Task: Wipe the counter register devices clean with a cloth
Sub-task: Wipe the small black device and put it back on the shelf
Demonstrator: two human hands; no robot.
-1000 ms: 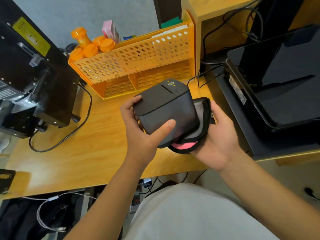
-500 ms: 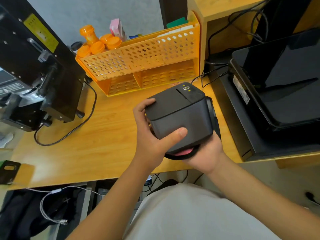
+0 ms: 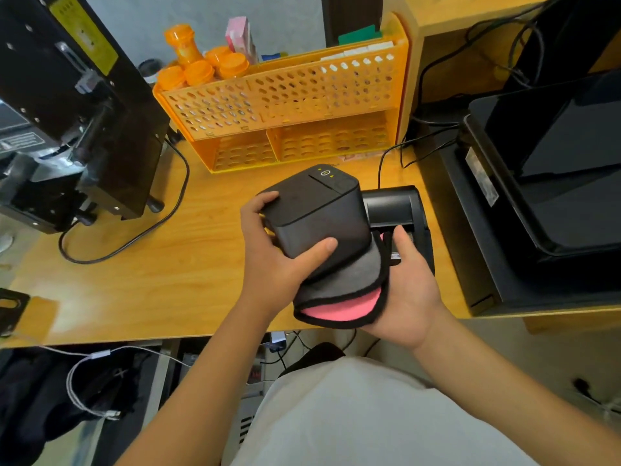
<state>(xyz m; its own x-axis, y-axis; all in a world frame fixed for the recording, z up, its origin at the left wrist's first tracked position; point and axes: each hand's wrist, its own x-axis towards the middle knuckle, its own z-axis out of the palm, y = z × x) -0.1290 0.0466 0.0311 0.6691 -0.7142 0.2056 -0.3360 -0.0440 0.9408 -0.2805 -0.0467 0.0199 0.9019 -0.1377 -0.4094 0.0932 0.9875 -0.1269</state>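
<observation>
Two small black printers show: one (image 3: pixel 316 216) lifted above the worktop (image 3: pixel 141 280) in the left hand (image 3: pixel 268 264), a second (image 3: pixel 396 210) standing on the worktop just behind and right of it. One cloth (image 3: pixel 339 290), grey on one face and pink on the other with black edging, lies under the lifted printer's lower end, cupped from below by the right hand (image 3: pixel 410 294). The left hand's fingers (image 3: pixel 265 201) curl round the printer's far edge and its thumb presses the near face, so it grips the box. The right hand's fingers lie hidden beneath the cloth; its thumb points up beside the second printer, and I cannot tell how tightly it holds.

One orange perforated rack (image 3: pixel 289 109) stands at the back, with five orange bottles (image 3: pixel 198 65) behind its left end. One black machine (image 3: pixel 77 122) sits at the left, its cable (image 3: pixel 141 230) looping across the wood. One large black register terminal (image 3: pixel 551 183) fills the right. The lifted printer blocks part of the second printer's left side.

Compared with half a second ago, the cloth now bulges out below the printer with much more pink showing, the right hand has come out from underneath, and the second printer has come into sight.
</observation>
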